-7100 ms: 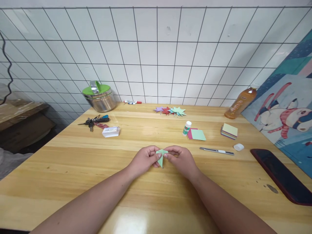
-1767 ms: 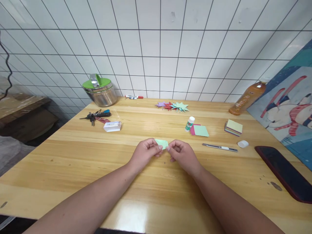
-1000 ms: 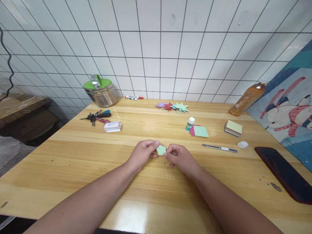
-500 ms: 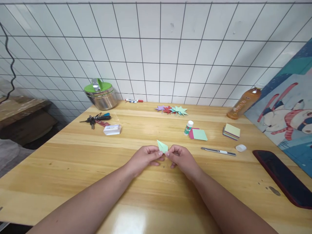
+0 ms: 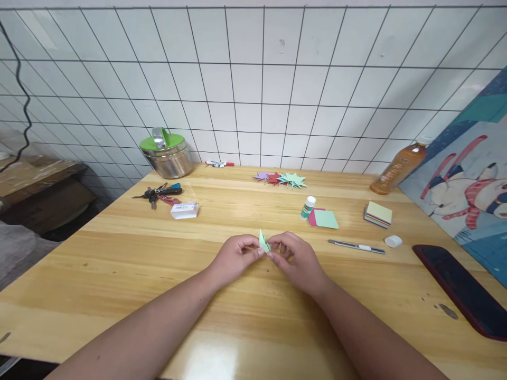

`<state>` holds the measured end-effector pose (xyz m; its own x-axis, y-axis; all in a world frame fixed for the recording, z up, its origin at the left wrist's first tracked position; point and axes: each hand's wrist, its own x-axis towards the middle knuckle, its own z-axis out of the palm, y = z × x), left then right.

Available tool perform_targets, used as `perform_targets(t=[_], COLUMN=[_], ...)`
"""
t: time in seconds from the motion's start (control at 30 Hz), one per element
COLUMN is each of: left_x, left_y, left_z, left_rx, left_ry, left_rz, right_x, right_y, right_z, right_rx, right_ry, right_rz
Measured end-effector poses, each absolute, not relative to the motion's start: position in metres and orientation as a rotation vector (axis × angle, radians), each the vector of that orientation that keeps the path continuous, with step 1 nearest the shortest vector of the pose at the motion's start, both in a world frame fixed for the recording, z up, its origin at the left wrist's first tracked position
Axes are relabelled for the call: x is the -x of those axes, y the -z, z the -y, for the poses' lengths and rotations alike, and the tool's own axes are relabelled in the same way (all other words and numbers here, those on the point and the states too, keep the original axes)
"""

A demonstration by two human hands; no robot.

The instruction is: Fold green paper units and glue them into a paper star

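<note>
A small folded piece of light green paper (image 5: 263, 241) is pinched between both hands above the middle of the table. My left hand (image 5: 240, 254) grips its left side, thumb in front and fingers behind. My right hand (image 5: 295, 258) holds the lower right edge between thumb and fingertips. One pointed end of the paper stands up, and its right part is bent, with a dark gap at the fold. Fingertips cover part of the paper. Beyond my right hand stands a glue stick (image 5: 308, 208) beside green and magenta paper squares (image 5: 326, 219).
Paper stars (image 5: 292, 180) lie near the tiled wall. To the right are a utility knife (image 5: 356, 246), a white cap (image 5: 393, 241), a paper stack (image 5: 378, 214), a phone (image 5: 461, 290) and a bottle (image 5: 399, 168). Keys (image 5: 156, 193), a small box (image 5: 185, 210) and a pot (image 5: 168, 155) stand left.
The green paper has turned from lying broad toward me to a narrower, bent shape. My right fingers have shifted along its right edge. The view has moved slightly.
</note>
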<state>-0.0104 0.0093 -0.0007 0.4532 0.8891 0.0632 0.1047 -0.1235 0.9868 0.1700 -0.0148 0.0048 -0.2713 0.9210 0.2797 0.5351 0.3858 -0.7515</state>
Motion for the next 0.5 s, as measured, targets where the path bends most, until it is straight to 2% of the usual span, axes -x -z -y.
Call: perform_targets(t=[0.2, 0.37, 0.5], left_x=[0.0101, 0.0106, 0.0104], left_y=[-0.0036, -0.0028, -0.0022], left_z=[-0.0063, -0.0079, -0.0091], left_rx=[-1.690, -1.632, -1.593], left_ry=[-0.843, -0.851, -0.858], left_rz=[-0.910, -0.972, -0.979], right_x=[-0.1709, -0.1680, -0.1660], right_y=[-0.0025, -0.0011, -0.0023], right_z=[0.0149, 0.0155, 0.0168], right_rx=[1.184, 1.263, 1.284], right_ry=[-1.127, -1.087, -0.940], right_rz=[1.721, 1.713, 1.809])
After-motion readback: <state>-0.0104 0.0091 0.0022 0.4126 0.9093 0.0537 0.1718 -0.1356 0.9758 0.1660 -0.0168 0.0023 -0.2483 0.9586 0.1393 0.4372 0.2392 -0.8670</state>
